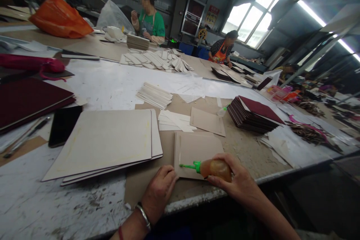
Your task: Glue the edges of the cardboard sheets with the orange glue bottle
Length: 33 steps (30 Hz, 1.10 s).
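My right hand (234, 174) is wrapped round a squeeze bottle (215, 168) of amber liquid, probably glue, tipped on its side. Its green nozzle (189, 165) points left, and the tip is at the left margin of a beige panel (201, 146). My left hand (161, 185), with a metal bangle on its wrist, is closed at the panel's near left corner, fingers pressed together on the edge. Behind the panel lie white strips (174, 122) and another beige piece (208, 120). Large pale sheets (107, 138) with yellowish streaks along their edges are stacked to the left.
A stack of maroon covers (253, 114) stands at the right, a bundle of strips (154, 95) farther back. On the left are a black phone (65, 125), pens (26, 138) and maroon boards (30, 101). Two people (152, 22) work across the table. The table's front edge (197, 200) runs close to my hands.
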Motion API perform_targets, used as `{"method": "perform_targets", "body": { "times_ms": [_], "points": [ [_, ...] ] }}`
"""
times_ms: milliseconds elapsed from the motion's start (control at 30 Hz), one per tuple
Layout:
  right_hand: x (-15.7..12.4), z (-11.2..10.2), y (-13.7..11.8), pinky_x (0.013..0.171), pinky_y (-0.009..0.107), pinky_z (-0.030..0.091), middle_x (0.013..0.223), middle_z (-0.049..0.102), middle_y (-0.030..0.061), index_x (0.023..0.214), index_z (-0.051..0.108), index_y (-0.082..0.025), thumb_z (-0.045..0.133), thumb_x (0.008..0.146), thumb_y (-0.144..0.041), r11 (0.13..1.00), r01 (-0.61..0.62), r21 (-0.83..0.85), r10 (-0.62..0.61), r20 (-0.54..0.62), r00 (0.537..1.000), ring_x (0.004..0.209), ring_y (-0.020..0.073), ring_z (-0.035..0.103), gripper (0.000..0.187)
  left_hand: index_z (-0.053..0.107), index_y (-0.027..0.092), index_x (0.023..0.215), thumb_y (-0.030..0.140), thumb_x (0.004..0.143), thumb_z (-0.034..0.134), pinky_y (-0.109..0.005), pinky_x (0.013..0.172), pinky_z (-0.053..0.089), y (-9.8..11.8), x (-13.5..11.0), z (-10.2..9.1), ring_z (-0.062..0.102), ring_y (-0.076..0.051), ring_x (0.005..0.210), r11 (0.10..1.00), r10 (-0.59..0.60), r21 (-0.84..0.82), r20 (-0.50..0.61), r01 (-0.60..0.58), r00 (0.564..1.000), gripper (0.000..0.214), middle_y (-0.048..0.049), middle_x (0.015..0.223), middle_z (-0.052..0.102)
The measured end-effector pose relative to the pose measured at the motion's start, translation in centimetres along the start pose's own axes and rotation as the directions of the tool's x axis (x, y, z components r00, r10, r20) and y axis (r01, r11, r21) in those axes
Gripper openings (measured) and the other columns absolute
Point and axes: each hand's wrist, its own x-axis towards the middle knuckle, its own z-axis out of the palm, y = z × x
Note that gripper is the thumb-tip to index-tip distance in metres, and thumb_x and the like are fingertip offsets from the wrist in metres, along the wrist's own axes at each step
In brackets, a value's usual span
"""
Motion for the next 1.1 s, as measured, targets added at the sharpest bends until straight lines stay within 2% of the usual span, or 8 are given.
{"method": "perform_targets", "body": {
  "times_ms": [500,833,1100],
  "points": [
    [-1.7,-0.1,0.0,0.076,0.033,0.049,0.094,0.063,0.0036,0.098,0.058,-0.023,0.068,0.069,-0.038,0.996,-0.056,0.067,0.055,0.018,0.998,0.084,0.0222,0.061,0.034,0.059,0.017,0.092,0.019,0.094,0.04,-0.025,0.073,0.053,0.1,0.0,-0.3,0.06,-0.014,0.079,1.0,0.012,0.017,0.033,-0.013,0.999,0.019,-0.0043,0.085,0.058],
    [-4.0,-2.4,2.7,0.068,0.03,0.051,0.089,0.066,0.0024,0.099,0.059,-0.024,0.066,0.071,-0.044,0.991,-0.136,0.016,0.136,-0.02,0.99,0.076,0.0212,0.063,0.035,0.059,0.017,0.093,0.02,0.094,0.041,-0.023,0.073,0.054,0.2,0.2,-0.6,0.061,-0.013,0.079,0.999,0.034,0.035,0.031,-0.035,0.999,0.018,-0.0045,0.085,0.059],
    [-5.6,-4.1,4.7,0.064,0.03,0.051,0.087,0.068,0.0021,0.095,0.061,-0.025,0.067,0.067,-0.047,0.982,-0.187,-0.012,0.185,-0.101,0.977,0.074,0.0222,0.064,0.036,0.062,0.018,0.092,0.023,0.093,0.043,-0.022,0.074,0.054,0.2,0.3,-0.7,0.063,-0.013,0.079,0.997,0.063,0.048,0.022,-0.064,0.998,0.019,-0.0043,0.085,0.06]
  ]
}}
